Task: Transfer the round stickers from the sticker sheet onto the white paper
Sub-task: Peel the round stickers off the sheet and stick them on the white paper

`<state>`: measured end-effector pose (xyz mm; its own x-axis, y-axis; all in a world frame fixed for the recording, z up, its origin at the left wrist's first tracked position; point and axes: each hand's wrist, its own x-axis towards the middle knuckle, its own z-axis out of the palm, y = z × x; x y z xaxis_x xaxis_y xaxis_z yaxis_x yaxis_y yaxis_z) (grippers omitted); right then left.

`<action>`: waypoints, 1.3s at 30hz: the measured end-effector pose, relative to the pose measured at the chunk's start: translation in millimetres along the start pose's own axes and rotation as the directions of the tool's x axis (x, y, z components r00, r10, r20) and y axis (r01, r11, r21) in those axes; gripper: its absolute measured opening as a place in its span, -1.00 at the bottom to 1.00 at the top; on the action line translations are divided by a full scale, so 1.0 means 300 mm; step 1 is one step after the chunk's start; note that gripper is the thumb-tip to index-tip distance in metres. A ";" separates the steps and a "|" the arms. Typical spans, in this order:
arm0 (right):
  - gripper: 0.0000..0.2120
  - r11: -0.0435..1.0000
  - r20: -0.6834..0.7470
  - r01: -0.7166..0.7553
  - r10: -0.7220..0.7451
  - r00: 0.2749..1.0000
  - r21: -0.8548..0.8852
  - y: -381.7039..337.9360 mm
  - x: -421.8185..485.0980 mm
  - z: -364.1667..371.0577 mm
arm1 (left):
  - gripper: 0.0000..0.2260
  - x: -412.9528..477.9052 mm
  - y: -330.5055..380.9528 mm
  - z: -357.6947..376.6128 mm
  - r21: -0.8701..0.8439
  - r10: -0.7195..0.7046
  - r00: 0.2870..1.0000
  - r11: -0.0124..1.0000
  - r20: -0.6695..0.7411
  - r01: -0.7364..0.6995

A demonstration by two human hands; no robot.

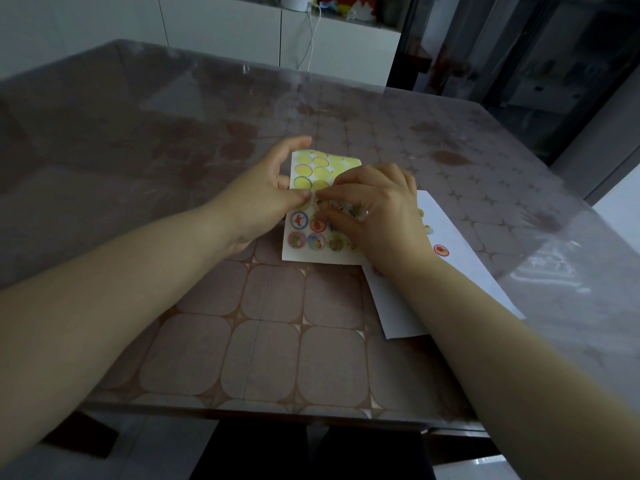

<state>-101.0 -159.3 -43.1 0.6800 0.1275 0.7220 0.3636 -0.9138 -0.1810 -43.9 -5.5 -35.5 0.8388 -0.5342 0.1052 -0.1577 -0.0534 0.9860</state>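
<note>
The sticker sheet [320, 174] lies on the table in the middle of the view. Its upper part shows yellow empty circles and its lower rows hold several round picture stickers [299, 220]. My left hand [263, 192] holds the sheet's left edge, thumb on top. My right hand [375, 206] covers the sheet's right half, its fingertips pinching at a sticker in the middle row; the sticker itself is mostly hidden. The white paper [460, 271] lies to the right under my right wrist, with a red round sticker [441, 250] and a few others stuck on it.
The table [242, 341] has a brown tile pattern under a glossy clear cover, and its front edge runs close to me. White cabinets [225, 29] with a hanging cable stand behind it. A dark doorway is at the far right.
</note>
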 end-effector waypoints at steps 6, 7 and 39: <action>-0.74 1.000 0.057 0.029 -0.029 0.998 -0.003 0.006 0.002 0.000 | -0.45 0.002 -0.009 -0.001 0.029 -0.011 1.000 1.000 0.013 0.011; -0.75 0.999 0.052 0.038 -0.038 0.998 -0.009 0.008 0.002 0.000 | -0.45 0.003 -0.009 -0.001 0.027 -0.011 1.000 1.000 0.015 0.010; -0.82 0.770 0.292 -0.482 0.389 0.874 0.417 -0.018 0.001 -0.067 | -0.50 -0.010 0.000 0.003 0.214 0.054 0.984 0.973 0.168 -0.089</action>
<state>-115.6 -162.0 -28.4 0.9215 -0.1314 0.3654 0.2177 -0.6044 -0.7664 -47.0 -4.7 -36.1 0.7299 -0.6701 0.1347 -0.3396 -0.1845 0.9223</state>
